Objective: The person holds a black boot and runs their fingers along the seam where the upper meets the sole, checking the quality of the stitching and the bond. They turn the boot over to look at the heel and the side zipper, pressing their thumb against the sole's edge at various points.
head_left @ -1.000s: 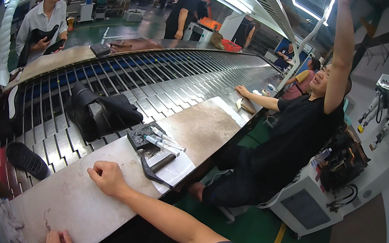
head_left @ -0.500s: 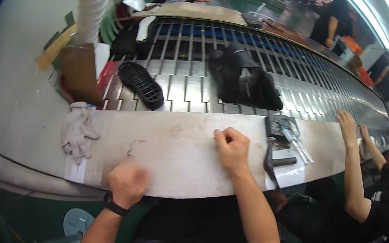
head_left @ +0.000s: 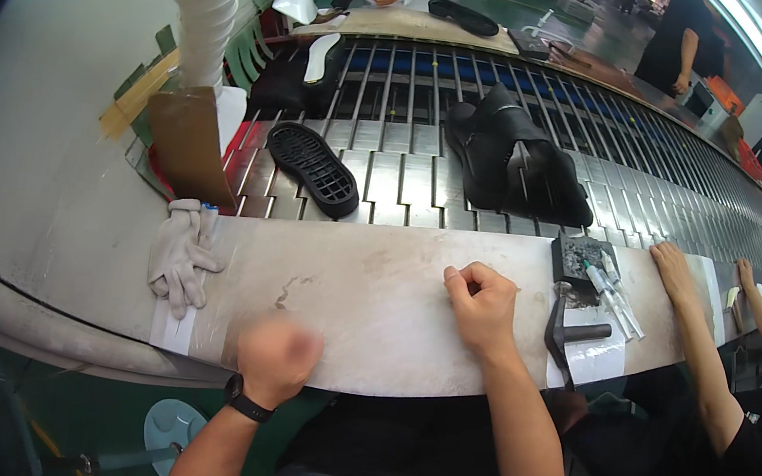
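Slatted metal conveyor [head_left: 392, 166] is curving away toward the far right, and a pale worn workbench ledge [head_left: 374, 286] is running along its near side. I am seeing my left hand [head_left: 277, 353] blurred near the ledge's near edge, fingers seemingly curled; whether it is gripping anything, I cannot tell. My right hand [head_left: 482, 304] is resting fisted on the ledge, enclosing nothing visible, well apart from the left. Right of it a dark hammer [head_left: 565, 327] is lying on a white sheet, with small tubes [head_left: 613, 297] just beyond. A black shoe sole [head_left: 313, 167] and black boot uppers [head_left: 515, 165] are sitting on the slats. Pale work gloves [head_left: 182, 253] are lying far left, beside a tilted brown cardboard piece [head_left: 189, 140].
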Demonstrator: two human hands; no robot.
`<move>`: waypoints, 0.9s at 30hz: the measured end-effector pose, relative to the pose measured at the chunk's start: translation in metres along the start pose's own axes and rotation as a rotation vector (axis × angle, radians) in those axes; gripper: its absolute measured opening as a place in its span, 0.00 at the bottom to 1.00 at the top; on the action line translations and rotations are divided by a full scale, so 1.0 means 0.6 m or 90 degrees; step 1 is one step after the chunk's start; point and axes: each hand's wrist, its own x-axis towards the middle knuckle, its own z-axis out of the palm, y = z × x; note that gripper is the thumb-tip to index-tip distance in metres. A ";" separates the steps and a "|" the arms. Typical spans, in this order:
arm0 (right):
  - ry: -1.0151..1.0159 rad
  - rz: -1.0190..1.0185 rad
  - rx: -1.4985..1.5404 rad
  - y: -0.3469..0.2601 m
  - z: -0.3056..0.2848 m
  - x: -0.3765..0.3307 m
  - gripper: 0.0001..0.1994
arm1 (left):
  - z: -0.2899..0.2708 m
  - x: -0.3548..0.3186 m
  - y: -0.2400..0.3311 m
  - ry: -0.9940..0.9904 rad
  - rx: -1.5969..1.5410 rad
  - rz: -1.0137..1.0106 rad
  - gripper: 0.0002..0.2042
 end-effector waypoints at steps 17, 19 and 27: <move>-0.020 -0.022 -0.043 -0.012 0.008 0.002 0.16 | -0.005 -0.006 -0.014 -0.008 -0.007 -0.007 0.13; -0.013 -0.026 -0.044 -0.015 0.008 0.001 0.16 | -0.008 -0.006 -0.015 -0.008 -0.008 -0.020 0.13; -0.034 -0.026 -0.072 -0.014 0.010 -0.002 0.16 | -0.007 -0.009 -0.017 -0.011 0.009 -0.027 0.13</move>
